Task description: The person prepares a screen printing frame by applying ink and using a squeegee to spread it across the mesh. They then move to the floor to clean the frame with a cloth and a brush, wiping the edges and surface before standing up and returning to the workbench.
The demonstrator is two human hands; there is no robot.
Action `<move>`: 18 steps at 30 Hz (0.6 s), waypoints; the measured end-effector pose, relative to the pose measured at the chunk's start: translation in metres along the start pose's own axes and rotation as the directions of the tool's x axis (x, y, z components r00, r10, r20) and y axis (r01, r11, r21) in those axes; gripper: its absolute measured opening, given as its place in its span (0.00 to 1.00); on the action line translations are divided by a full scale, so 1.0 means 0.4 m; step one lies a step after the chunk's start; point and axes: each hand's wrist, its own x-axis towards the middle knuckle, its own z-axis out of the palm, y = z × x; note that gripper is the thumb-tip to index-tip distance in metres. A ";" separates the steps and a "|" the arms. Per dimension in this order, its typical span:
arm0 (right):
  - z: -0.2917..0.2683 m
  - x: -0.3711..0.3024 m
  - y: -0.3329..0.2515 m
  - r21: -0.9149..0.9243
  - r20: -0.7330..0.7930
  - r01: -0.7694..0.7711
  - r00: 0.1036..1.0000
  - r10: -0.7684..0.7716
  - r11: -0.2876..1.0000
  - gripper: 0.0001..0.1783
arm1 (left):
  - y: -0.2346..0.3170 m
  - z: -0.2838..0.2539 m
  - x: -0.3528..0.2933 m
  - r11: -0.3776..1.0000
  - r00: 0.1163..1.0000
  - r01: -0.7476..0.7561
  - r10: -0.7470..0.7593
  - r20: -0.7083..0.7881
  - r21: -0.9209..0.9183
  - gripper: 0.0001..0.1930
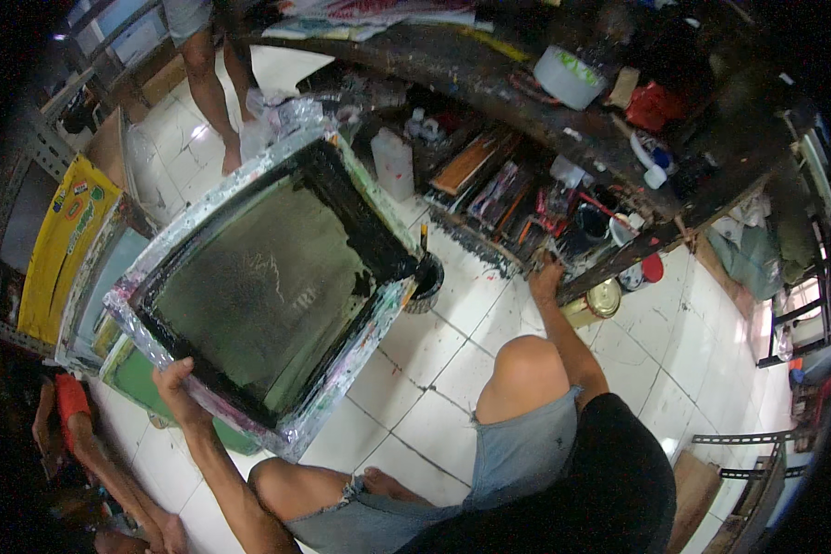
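My left hand grips the near left edge of a screen-printing frame, thumb over its rim. The frame is tilted, with dark ink smeared round a grey-green mesh and stained tape along its sides. Out to the right, my right hand reaches in among cluttered tools at the bottom of a dark bench. Its fingers are curled, and what they hold is too small and dark to make out. Beside the frame's right corner, a black-stained cup with a stick in it stands on the floor.
A dark workbench crosses the back, bearing a tape roll. Under it lie squeegees and a white jug. A gold tin stands by its leg. More frames and a yellow sheet lean at left. Two other people are nearby.
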 end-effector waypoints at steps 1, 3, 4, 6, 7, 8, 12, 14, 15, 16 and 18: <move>-0.025 -0.022 -0.034 -0.030 0.036 0.096 0.995 -0.095 0.995 0.33 | -0.003 -0.011 0.000 1.000 1.000 -0.005 0.005 0.018 -0.015 0.16; -0.089 -0.038 -0.084 -0.063 0.101 0.225 0.971 -0.218 0.972 0.32 | -0.004 0.005 -0.004 0.997 0.998 -0.033 0.037 0.049 -0.074 0.16; -0.117 -0.032 -0.109 -0.057 0.138 0.262 0.958 -0.253 0.963 0.31 | 0.006 0.017 -0.007 0.995 0.998 -0.012 0.019 0.067 -0.097 0.16; -0.196 -0.049 -0.181 0.069 0.174 0.341 0.921 -0.348 0.938 0.30 | 0.025 0.020 -0.018 0.992 0.996 0.025 -0.013 0.091 -0.123 0.17; -0.237 -0.041 -0.208 0.100 0.129 0.436 0.885 -0.447 0.894 0.30 | 0.001 -0.008 -0.001 0.991 0.998 0.027 -0.018 0.068 -0.129 0.18; -0.273 -0.035 -0.225 0.121 0.088 0.526 0.839 -0.537 0.841 0.29 | -0.010 -0.015 0.012 0.993 0.996 0.013 -0.003 0.084 -0.116 0.17; -0.466 -0.012 -0.352 0.148 -0.016 0.679 0.728 -0.685 0.719 0.26 | -0.004 0.011 0.006 0.992 0.995 -0.017 0.029 0.095 -0.129 0.15; -0.625 -0.002 -0.479 0.178 -0.098 0.741 0.668 -0.738 0.647 0.23 | 0.012 0.023 -0.012 0.989 0.995 -0.020 0.033 0.091 -0.146 0.16; -0.723 0.004 -0.546 0.153 -0.200 0.802 0.597 -0.777 0.577 0.21 | 0.018 0.024 -0.016 0.990 0.995 -0.014 0.028 0.099 -0.140 0.17; -0.828 0.025 -0.613 0.048 -0.354 0.883 0.451 -0.819 0.466 0.20 | 0.023 0.021 -0.019 0.991 0.994 -0.009 0.023 0.104 -0.132 0.18; -1.047 0.084 -0.717 -0.210 -0.587 0.872 0.250 -0.770 0.443 0.18 | 0.032 0.018 -0.023 0.992 0.993 -0.042 0.055 0.105 -0.120 0.18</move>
